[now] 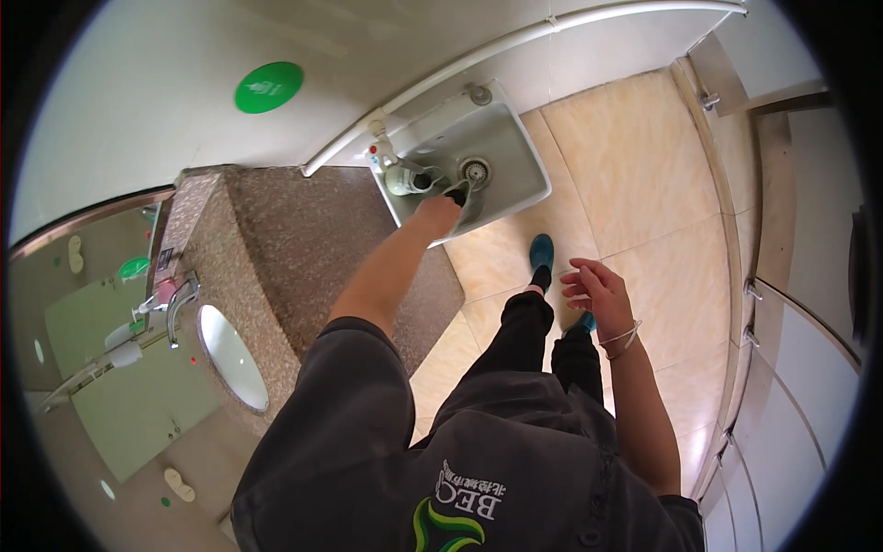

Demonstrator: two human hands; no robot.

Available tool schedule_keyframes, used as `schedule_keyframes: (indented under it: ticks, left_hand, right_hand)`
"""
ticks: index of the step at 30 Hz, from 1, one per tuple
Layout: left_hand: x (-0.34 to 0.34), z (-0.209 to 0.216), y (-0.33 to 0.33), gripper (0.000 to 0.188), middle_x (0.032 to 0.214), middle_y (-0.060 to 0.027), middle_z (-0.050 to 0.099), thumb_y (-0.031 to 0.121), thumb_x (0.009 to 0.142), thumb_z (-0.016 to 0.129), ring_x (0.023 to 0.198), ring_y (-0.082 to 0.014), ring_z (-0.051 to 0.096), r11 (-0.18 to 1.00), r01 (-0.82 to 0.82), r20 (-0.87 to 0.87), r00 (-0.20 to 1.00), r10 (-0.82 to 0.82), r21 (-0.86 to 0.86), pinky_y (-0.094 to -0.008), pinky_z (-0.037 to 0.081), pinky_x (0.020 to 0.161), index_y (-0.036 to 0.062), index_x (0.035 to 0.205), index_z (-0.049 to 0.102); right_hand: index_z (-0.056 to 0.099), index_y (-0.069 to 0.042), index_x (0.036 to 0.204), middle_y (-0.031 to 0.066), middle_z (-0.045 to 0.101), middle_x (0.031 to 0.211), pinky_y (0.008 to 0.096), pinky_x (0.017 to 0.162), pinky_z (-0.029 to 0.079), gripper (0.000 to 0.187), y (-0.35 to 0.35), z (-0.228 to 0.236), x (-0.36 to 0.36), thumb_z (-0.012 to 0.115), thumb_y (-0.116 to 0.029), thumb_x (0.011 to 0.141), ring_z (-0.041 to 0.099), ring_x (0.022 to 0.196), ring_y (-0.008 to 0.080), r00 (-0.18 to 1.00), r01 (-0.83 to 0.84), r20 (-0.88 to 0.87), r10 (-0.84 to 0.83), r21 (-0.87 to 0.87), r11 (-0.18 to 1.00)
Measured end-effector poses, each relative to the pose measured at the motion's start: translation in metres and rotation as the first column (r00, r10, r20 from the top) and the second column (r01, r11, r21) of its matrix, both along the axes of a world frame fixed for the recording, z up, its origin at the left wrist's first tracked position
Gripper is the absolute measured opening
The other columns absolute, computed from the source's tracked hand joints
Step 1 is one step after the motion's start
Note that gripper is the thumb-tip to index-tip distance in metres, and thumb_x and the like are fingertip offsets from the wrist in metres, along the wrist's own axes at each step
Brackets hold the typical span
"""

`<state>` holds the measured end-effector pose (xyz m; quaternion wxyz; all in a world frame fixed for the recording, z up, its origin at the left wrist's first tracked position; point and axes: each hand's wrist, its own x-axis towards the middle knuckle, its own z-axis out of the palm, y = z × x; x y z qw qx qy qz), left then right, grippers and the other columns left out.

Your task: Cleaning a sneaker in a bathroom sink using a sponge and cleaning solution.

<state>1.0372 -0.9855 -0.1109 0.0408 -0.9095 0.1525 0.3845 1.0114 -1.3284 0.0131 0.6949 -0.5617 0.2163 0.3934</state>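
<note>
My left hand reaches over the near rim of a white mop sink. Its fingers close at a small dark item with a pale, thin edge; the hand hides much of it, and I cannot make out its kind. Just left of that, a pale rounded container with a dark opening lies on its side under the tap. Right of both is the round metal drain. My right hand hangs in the air above the floor, fingers loosely bent and apart, holding nothing; a bracelet circles its wrist.
A speckled brown stone counter with a white washbasin and curved faucet stands left. A white pipe runs along the wall. Pale partitions with metal fittings line the right. My feet in teal shoes stand on beige tiles.
</note>
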Motion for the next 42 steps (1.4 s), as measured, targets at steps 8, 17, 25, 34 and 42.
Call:
schedule_keyframes:
  ticks: [8, 17, 25, 34, 42]
  left_hand:
    - [0.025, -0.035, 0.03, 0.014, 0.09, -0.0141, 0.065, 0.009, 0.071, 0.059, 0.09, -0.0299, 0.063, 0.996, 0.086, -0.237, 0.968, -0.078, 0.024, -0.0396, 0.053, 0.073, 0.002, 0.079, 0.067]
    - [0.021, -0.065, 0.05, 0.01, 0.084, -0.0094, 0.068, 0.012, 0.073, 0.061, 0.087, -0.0266, 0.064, 0.922, 0.382, -0.375, 0.865, -0.333, 0.061, -0.0393, 0.051, 0.074, 0.0066, 0.076, 0.069]
    - [-0.02, -0.102, 0.061, 0.023, 0.109, -0.006, 0.062, 0.022, 0.083, 0.05, 0.125, -0.0282, 0.039, 0.889, 0.422, -0.198, 0.9, -0.388, 0.176, -0.0555, 0.021, 0.106, 0.0123, 0.089, 0.07]
    - [-0.047, -0.071, 0.05, 0.041, 0.147, -0.0153, 0.027, 0.03, 0.092, 0.037, 0.139, -0.0321, 0.016, 0.943, 0.262, -0.079, 0.965, -0.251, 0.205, -0.0565, 0.011, 0.11, 0.0219, 0.13, 0.048]
    - [-0.063, -0.048, -0.005, 0.034, 0.143, -0.0205, 0.032, 0.02, 0.086, 0.046, 0.138, -0.0352, 0.018, 0.956, -0.218, 0.163, 0.969, 0.188, 0.198, -0.0565, 0.013, 0.109, 0.0078, 0.115, 0.058]
  right_hand:
    - [0.059, -0.002, 0.109, 0.0081, 0.066, 0.085, 0.0231, 0.059, 0.049, 0.025, -0.02, -0.041, 0.015, 0.048, -0.018, 0.094, 0.062, 0.069, 0.0122, 0.989, 0.038, -0.14, -0.055, -0.119, 0.992]
    - [0.059, -0.002, 0.109, 0.0072, 0.065, 0.084, 0.0218, 0.059, 0.048, 0.024, -0.007, -0.057, 0.027, 0.048, -0.018, 0.094, 0.061, 0.069, 0.0111, 0.989, 0.03, -0.136, -0.05, -0.146, 0.989]
    - [0.06, -0.003, 0.11, 0.0077, 0.065, 0.086, 0.0246, 0.061, 0.05, 0.025, 0.012, -0.054, 0.03, 0.049, -0.019, 0.094, 0.061, 0.07, 0.0125, 0.993, -0.071, -0.107, 0.054, -0.159, 0.985]
    - [0.06, -0.002, 0.108, 0.0073, 0.065, 0.082, 0.0219, 0.058, 0.048, 0.024, 0.044, -0.039, 0.027, 0.049, -0.018, 0.094, 0.061, 0.067, 0.0115, 0.982, -0.185, -0.065, 0.178, -0.116, 0.976]
    - [0.06, -0.003, 0.107, 0.0074, 0.066, 0.083, 0.0224, 0.057, 0.049, 0.024, 0.055, -0.02, 0.032, 0.05, -0.02, 0.093, 0.062, 0.067, 0.0118, 0.939, -0.332, 0.055, 0.338, -0.097, 0.938]
